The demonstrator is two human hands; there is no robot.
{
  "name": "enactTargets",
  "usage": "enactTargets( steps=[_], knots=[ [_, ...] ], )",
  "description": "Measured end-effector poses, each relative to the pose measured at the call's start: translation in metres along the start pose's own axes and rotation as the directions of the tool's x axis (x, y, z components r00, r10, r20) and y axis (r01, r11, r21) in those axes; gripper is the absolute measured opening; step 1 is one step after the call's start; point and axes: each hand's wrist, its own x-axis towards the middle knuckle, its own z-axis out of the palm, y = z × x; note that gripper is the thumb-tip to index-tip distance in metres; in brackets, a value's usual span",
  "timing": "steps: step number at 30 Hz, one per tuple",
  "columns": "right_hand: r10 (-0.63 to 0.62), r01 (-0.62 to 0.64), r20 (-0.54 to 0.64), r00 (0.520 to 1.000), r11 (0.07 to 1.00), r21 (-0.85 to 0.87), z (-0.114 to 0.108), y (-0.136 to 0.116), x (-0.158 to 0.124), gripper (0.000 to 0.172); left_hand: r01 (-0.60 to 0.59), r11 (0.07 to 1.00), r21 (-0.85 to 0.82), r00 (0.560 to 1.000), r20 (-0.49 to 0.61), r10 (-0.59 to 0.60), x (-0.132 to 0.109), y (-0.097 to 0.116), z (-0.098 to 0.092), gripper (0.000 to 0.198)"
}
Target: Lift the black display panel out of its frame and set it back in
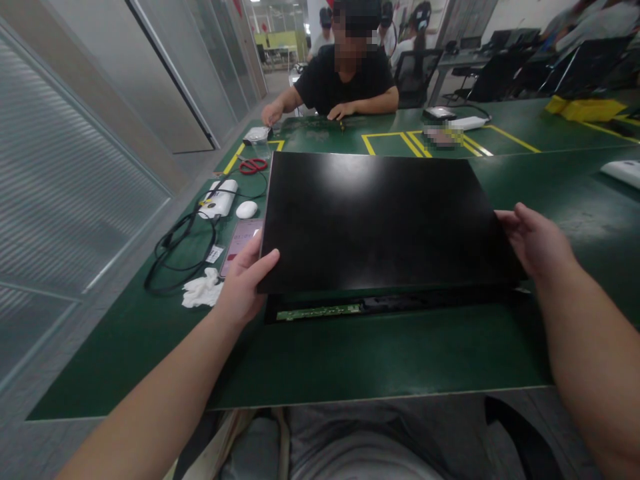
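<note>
Left hand (pixel 244 283) and right hand (pixel 537 240) clamped on opposite sides of black panel (pixel 385 227); best held level, clear of apparent circuit strip (pixel 320 312).

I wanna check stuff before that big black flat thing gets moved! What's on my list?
1. Left hand holds the left edge of the black panel: ok, thumb on top.
2. Right hand grips the right edge firmly: cannot tell, partly hidden.
3. Phone well clear of the panel: not ok, it looks close beside the left edge.
4. Crumpled tissue away from the panel: ok, off to the left.
5. Panel's underside touching nothing: cannot tell, hidden.
</note>
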Motion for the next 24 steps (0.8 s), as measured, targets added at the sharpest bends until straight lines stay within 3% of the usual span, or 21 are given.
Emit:
enactTargets(
  steps=[2, 5, 10, 14, 24],
  knots=[
    [0.171, -0.175, 0.040, 0.984, 0.965, 0.196, -0.001, -0.010, -0.008, 0.050, -0.010, 1.000, -0.002, 1.000, -0.008, 0.010, 0.001, 0.000, 0.000, 0.062],
    [0.217, -0.251, 0.141, 0.966, 0.918, 0.307, -0.003, -0.024, -0.020, 0.060, -0.005, 1.000, -0.010, 1.000, -0.015, 0.005, 0.002, 0.001, 0.000, 0.063],
    [0.187, -0.239, 0.202, 0.962, 0.930, 0.279, -0.004, -0.032, -0.027, 0.070, 0.019, 0.999, -0.028, 1.000, -0.007, -0.019, 0.002, 0.004, 0.002, 0.063],
    [0.173, -0.225, 0.226, 0.959, 0.947, 0.231, -0.004, -0.034, -0.028, 0.068, 0.024, 0.999, -0.026, 1.000, -0.007, -0.024, 0.001, 0.006, 0.002, 0.062],
    [0.198, -0.219, 0.114, 0.974, 0.951, 0.219, 0.000, -0.037, -0.032, 0.055, -0.026, 1.000, -0.011, 1.000, -0.001, 0.026, 0.001, 0.004, -0.002, 0.065]
  ],
)
